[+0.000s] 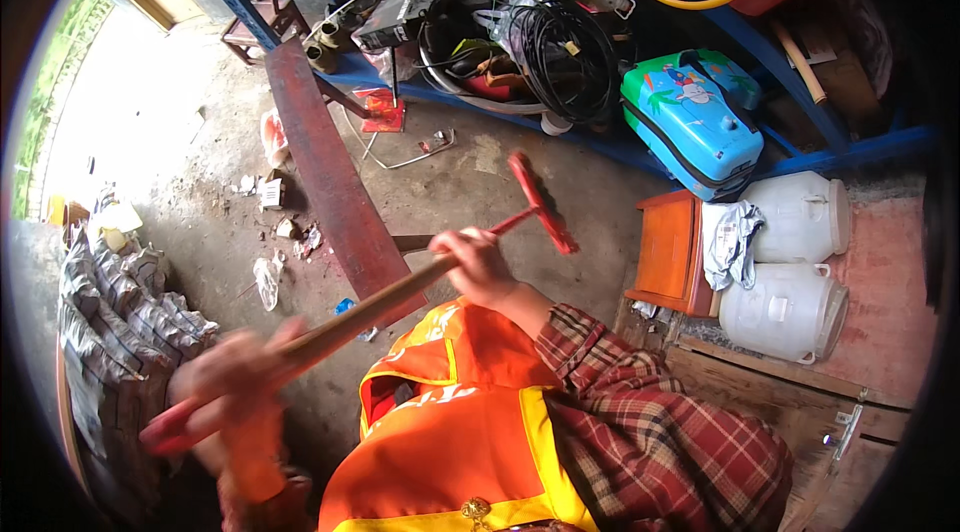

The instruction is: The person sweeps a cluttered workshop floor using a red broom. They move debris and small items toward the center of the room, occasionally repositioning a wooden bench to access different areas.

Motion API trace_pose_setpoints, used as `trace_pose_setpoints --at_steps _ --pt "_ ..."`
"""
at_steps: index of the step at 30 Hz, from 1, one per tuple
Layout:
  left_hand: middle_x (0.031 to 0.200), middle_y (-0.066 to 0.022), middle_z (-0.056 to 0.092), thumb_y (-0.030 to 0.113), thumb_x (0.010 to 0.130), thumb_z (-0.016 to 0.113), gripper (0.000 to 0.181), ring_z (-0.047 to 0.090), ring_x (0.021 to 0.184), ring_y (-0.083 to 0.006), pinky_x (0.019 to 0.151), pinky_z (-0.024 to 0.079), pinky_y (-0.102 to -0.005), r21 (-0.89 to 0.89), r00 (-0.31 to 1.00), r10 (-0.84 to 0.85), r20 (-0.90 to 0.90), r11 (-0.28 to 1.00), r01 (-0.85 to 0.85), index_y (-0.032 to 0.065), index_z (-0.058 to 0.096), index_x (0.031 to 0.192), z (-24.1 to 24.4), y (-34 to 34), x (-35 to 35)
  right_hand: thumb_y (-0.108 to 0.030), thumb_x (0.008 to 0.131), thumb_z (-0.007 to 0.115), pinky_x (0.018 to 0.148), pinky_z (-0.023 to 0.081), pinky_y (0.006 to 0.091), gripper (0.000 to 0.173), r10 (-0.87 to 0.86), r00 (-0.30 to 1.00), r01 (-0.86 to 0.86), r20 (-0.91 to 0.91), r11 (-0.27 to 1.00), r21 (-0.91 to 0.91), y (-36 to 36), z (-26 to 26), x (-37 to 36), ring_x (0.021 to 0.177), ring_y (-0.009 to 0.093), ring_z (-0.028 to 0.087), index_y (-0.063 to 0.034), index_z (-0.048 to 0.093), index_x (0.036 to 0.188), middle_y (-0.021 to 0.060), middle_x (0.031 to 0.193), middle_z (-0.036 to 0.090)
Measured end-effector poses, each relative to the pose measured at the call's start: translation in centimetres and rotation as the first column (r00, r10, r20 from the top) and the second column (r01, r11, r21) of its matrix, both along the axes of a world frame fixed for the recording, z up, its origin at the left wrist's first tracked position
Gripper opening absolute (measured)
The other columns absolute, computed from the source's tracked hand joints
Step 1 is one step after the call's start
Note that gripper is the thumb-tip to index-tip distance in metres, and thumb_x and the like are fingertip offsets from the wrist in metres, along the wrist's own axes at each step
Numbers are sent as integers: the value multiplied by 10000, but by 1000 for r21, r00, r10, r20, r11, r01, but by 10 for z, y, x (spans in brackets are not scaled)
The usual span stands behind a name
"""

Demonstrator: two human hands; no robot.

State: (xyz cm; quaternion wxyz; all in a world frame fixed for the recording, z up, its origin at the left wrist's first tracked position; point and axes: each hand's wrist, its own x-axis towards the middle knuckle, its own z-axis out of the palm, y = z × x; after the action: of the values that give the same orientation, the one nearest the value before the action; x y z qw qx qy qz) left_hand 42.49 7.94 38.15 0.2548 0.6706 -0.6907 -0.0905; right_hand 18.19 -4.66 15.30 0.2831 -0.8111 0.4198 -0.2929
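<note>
A rake with a wooden handle [375, 307] and a red metal head [541, 203] lies slantwise before me, its head up and to the right. My right hand [476, 266], in a rolled plaid sleeve, is closed around the handle close to the head. Lower left, my left hand [236, 382] is blurred and wraps the handle's other end. A red piece [169, 428] shows by its fingers; whether it is the handle's tip cannot be told. Beyond the handle stands a long reddish wooden bench [330, 179].
A blue shelf frame [600, 146] holds coiled black cable [559, 44] and a blue child's suitcase [694, 119]. At right are an orange-brown wooden cabinet [664, 251] and white plastic drums [780, 307]. Stacked sacks [127, 314] stand left; litter [268, 281] lies on the concrete floor.
</note>
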Motion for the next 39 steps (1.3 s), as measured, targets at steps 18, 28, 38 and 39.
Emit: trace_pose_setpoints --at_steps 18,28,38,39 --pt "1061 -91 557 47 854 509 81 437 1147 -243 912 374 -334 369 182 382 -906 924 -102 -2 570 873 -251 -141 -44 -22 687 567 627 422 346 121 -108 963 89 247 992 88 -136 -226 78 679 259 510 -86 498 763 90 670 532" --pt "787 -158 587 47 763 521 99 541 996 -328 835 439 -408 59 693 194 -694 975 -214 -20 509 691 -87 -79 -40 -81 768 536 650 429 391 76 252 847 -362 468 918 161 -81 -61 167 711 316 523 -36 478 747 131 684 539" --pt "627 -130 532 303 737 651 363 559 631 -314 694 482 -462 -209 408 -329 -852 927 312 -29 519 673 -11 -61 -24 -69 740 581 674 400 358 210 107 945 -191 309 948 256 -21 48 44 686 264 508 -35 475 918 79 656 525" --pt "614 -121 547 314 743 653 366 578 653 -312 678 498 -437 -218 405 -342 -848 921 323 -10 515 645 -9 -58 -26 -57 735 569 686 398 365 206 107 955 -188 277 941 283 -16 54 35 691 273 511 -36 474 916 82 665 533"
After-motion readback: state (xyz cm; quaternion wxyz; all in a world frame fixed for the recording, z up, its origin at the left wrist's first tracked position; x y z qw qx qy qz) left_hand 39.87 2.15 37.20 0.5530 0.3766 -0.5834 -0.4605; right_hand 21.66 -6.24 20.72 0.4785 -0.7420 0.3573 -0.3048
